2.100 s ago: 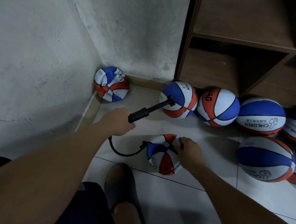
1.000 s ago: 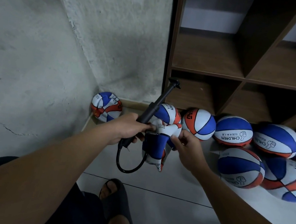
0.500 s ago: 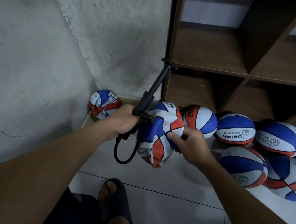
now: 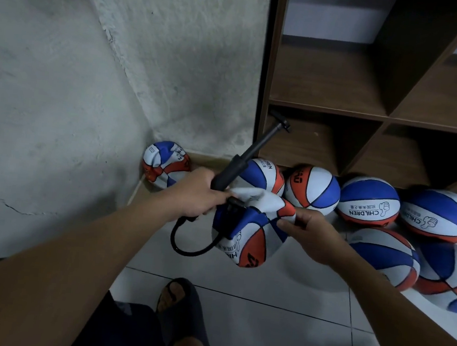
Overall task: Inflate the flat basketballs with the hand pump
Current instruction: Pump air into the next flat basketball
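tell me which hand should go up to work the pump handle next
Probably the right hand: it only pinches the flat basketball, while the left hand grips the hand pump barrel below the raised T-handle.

The left hand (image 4: 191,194) grips the black pump (image 4: 231,173), its handle tilted up toward the wooden shelf (image 4: 367,113). The right hand (image 4: 310,233) pinches a crumpled flat ball (image 4: 247,230) held above the floor (image 4: 263,315) (hose looping below). Round balls (image 4: 369,201) line the shelf's foot; another flat one (image 4: 165,164) sits in the corner.

basketballs (image 4: 368,201) on tiled floor (image 4: 276,331)
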Motion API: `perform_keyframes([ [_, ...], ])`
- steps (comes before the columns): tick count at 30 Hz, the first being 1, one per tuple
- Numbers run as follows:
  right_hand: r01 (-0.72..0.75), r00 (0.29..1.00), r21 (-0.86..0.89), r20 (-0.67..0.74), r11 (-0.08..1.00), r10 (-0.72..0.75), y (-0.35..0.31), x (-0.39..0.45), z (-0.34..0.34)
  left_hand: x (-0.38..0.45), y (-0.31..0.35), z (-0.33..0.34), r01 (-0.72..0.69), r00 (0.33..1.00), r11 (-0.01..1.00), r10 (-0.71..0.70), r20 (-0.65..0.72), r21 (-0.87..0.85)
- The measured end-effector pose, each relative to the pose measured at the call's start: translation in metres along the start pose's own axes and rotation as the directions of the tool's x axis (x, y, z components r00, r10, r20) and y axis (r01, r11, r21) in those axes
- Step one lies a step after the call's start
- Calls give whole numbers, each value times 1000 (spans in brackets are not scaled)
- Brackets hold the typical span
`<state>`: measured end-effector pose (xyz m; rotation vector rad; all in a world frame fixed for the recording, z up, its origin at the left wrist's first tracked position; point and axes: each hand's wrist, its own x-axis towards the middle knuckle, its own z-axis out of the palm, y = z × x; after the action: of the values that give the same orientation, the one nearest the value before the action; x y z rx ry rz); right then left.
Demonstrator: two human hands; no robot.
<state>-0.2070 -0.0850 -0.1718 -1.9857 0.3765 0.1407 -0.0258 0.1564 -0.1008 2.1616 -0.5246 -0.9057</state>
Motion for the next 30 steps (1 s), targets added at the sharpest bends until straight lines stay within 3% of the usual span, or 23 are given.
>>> perform_keyframes([
  [3, -38, 981, 97, -185, 995, 55, -4, 6, 4, 3, -3, -1, 1, 999, 1000, -3, -49, -28],
  [5, -26, 972, 168, -225, 986, 64, -14, 10, 10, 6, -3, 1, 12, 996, 999, -16, -88, -45],
  [13, 153, 973, -12, -175, 988, -153, -28, 13, 36, 14, -16, 6, 44, 985, 987, -68, -156, -153],
  [17, 54, 973, -47, -223, 997, -63, -22, 16, 36, 17, -20, 3, 87, 987, 968, -116, -110, -236],
  [22, 62, 979, 77, -198, 995, -46, -18, 18, 46, 16, -11, 8, 97, 983, 948, -138, -119, -302],
  [30, 95, 982, 243, -183, 965, -51, -14, 18, 51, 20, -13, 17, 109, 980, 967, -143, -137, -228],
])
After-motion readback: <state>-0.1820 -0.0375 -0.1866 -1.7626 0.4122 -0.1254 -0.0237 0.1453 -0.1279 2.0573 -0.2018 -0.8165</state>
